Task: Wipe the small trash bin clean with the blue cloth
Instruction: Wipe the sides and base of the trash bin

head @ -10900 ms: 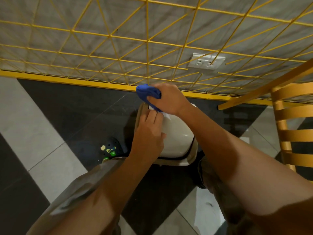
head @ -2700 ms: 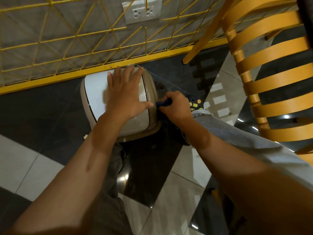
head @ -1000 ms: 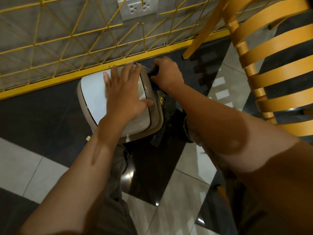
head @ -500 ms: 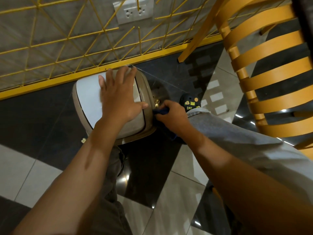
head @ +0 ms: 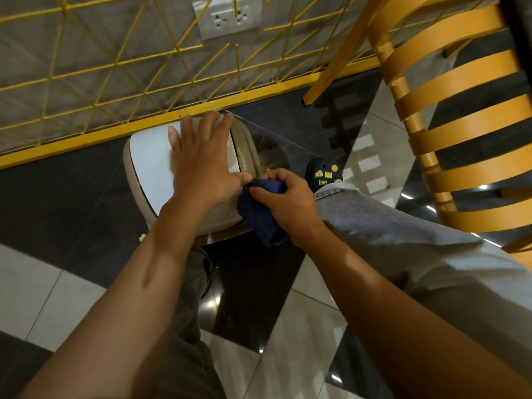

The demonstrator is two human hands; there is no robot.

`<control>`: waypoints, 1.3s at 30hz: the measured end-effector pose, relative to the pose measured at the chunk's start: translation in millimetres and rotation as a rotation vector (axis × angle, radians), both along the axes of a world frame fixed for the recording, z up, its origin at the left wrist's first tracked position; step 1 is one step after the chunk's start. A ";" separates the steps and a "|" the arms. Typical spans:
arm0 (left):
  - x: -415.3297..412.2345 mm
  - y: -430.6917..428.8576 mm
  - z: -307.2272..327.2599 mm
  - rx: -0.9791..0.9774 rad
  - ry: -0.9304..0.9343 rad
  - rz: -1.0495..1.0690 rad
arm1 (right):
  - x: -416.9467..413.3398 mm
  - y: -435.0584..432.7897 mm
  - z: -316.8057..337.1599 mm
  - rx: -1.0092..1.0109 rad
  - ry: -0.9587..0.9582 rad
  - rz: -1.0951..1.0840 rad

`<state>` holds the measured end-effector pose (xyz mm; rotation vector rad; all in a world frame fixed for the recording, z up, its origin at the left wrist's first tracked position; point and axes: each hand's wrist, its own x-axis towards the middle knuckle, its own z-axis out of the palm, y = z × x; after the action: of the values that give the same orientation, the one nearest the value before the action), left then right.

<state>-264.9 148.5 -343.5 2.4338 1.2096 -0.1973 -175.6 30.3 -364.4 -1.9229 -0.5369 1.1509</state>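
A small beige trash bin (head: 138,174) with a white lid stands on the dark floor tile against the yellow rail. My left hand (head: 201,165) lies flat on the lid with its fingers spread and straight. My right hand (head: 285,203) grips the dark blue cloth (head: 260,216), bunched, against the bin's right near corner. Part of the cloth hangs below my fingers.
A yellow wire grid (head: 115,73) with a wall socket (head: 227,17) behind it runs along the back. An orange slatted chair (head: 454,116) stands at the right. My shoe (head: 324,172) and grey trouser leg (head: 403,237) sit just right of the bin.
Half a second ago my right hand was at the bin's right side; it has slid a little toward the near corner with the cloth. My left hand stays on the lid.
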 end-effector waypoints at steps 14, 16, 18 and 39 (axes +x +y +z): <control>-8.6 5.6 5.8 -0.044 -0.032 -0.110 | 3.7 -16.5 -23.4 -0.187 0.004 0.074; -12.6 6.0 8.7 -0.061 -0.048 -0.167 | 1.0 -21.3 -22.4 -0.186 0.000 0.088; -15.7 4.6 10.8 -0.091 -0.060 -0.229 | -2.4 -28.7 -22.0 -0.187 0.015 0.108; -14.4 -10.7 -1.2 -0.009 0.004 -0.274 | 7.6 -29.6 -27.0 -0.110 -0.131 -0.032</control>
<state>-279.3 137.9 -344.7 2.5854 0.8703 -0.2851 -168.0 0.7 -391.4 -2.1048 -0.5203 1.0590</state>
